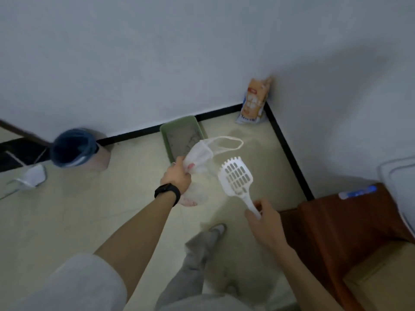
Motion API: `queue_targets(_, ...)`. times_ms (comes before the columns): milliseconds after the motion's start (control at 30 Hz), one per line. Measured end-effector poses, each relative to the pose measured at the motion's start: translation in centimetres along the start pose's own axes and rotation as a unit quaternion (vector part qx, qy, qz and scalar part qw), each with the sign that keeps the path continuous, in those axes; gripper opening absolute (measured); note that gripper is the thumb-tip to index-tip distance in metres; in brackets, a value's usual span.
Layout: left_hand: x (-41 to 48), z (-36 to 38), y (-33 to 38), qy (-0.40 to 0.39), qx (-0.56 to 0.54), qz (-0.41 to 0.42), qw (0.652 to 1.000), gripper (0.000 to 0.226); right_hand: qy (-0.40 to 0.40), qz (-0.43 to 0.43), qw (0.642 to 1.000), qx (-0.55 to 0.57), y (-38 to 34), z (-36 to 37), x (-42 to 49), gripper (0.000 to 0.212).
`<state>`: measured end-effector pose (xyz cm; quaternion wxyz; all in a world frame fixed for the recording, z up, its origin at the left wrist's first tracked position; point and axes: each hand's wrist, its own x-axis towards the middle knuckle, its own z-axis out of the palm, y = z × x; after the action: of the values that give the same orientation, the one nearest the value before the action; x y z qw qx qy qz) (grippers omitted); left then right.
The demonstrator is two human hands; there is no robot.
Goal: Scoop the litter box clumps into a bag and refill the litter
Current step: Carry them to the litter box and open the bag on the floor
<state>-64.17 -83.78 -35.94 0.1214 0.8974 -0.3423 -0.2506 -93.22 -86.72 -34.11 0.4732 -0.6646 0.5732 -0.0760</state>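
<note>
A green litter box [165,136] with grey litter stands on the floor against the wall. My left hand [176,176] grips a thin white plastic bag [202,156], whose handle loops hang out over the box. My right hand [263,215] holds the handle of a white slotted litter scoop [235,176], its head raised and empty. An orange and white litter bag [253,102] leans upright in the corner, to the right of the box.
A bin with a blue liner [71,148] stands by the wall at the left, a white object [33,175] on the floor beside it. A brown wooden piece of furniture [336,232] fills the right. My leg and shoe [217,228] are below the hands.
</note>
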Motion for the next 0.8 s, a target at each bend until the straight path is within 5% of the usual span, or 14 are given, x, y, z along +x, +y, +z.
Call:
queue_targets(167, -10.8, -6.7, -6.7, 0.068, -0.072, -0.064, 0.993, 0.037, 0.016, -0.073, 0.996, 0.053, -3.8, -2.1, -6.3, 0.015)
queue_targets(433, -23.8, -14.2, -20.5, 0.174, -0.158, -0.192, 0.953, 0.044, -0.064, -0.133, 0.988, 0.055, -11.4, 2.1, -12.9, 0.015)
queue_targets(800, -26.1, -19.1, -31.3, 0.208, -0.203, -0.195, 0.937, 0.037, -0.109, -0.120, 0.983, 0.080, -22.5, 14.3, -15.1, 0.010)
